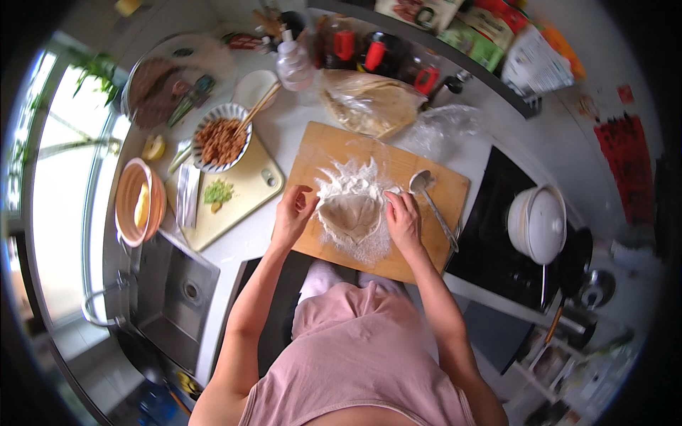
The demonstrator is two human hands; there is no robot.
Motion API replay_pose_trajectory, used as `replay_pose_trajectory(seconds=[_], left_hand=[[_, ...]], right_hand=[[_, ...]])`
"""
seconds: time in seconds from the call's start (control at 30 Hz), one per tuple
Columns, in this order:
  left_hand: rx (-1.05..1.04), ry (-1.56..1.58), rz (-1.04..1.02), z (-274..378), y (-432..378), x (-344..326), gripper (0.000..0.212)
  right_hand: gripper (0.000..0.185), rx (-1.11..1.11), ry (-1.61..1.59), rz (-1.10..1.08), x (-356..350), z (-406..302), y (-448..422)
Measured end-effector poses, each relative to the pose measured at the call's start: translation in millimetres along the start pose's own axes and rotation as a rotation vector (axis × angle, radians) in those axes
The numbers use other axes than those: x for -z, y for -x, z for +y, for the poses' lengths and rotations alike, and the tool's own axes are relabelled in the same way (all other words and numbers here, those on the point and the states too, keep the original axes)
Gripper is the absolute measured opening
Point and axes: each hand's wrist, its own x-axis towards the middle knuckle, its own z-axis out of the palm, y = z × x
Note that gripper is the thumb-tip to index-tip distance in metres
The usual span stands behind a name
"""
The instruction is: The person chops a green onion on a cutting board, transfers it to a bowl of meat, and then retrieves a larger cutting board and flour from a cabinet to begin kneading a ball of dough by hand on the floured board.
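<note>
A flattened piece of dough (350, 215) with a creased surface lies on a floured wooden board (325, 146). Loose white flour (351, 178) is heaped along its far side and scattered around it. At the dough's left edge is my left hand (293, 215), fingers curled apart from the thumb and nothing seen between them. My right hand (403, 218) is at the dough's right edge, its fingertips close together by some flour; whether they pinch anything is unclear. A metal ladle (439, 215) rests on the board's right side, its bowl away from me.
Left stands a bowl of minced filling (221, 139) with chopsticks, on a pale cutting board (240, 199) with chopped greens (217, 191). An orange basin (157, 205) sits above the sink (178, 298). Plastic bags (373, 101) lie behind. Right, a white pot (537, 223) occupies the cooktop (493, 213).
</note>
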Motion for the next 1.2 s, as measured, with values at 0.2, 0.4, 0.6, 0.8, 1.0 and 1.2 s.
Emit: replay_pose_trajectory(seconds=[0.2,0.4,0.6,0.8,1.0,1.2], left_hand=[[0.304,0.908,0.367,-17.5,61.3,-3.9,0.016],[0.647,1.172,0.739,-117.8,175.3,-14.3,0.03],[0.722,1.008,0.72,-181.5,155.3,-62.8,0.016],[0.655,1.02,0.617,-194.0,121.5,-89.3,0.019],[0.469,1.125,0.622,-214.6,118.5,-105.1,0.022],[0.346,1.216,0.587,-223.3,169.5,-104.4,0.02]], right_hand=[[0.052,0.204,-0.09,-0.332,-6.9,-29.1,-32.6],[0.039,0.054,-0.369,-0.284,-22.8,-2.5,-13.4],[0.032,-0.065,-0.504,-0.286,-6.2,8.0,9.3],[0.031,-0.215,-0.504,-0.277,40.1,25.2,51.2],[0.032,-0.17,-0.39,-0.314,65.4,-3.6,107.6],[0.03,-0.123,-0.39,-0.472,57.2,-47.0,162.8]])
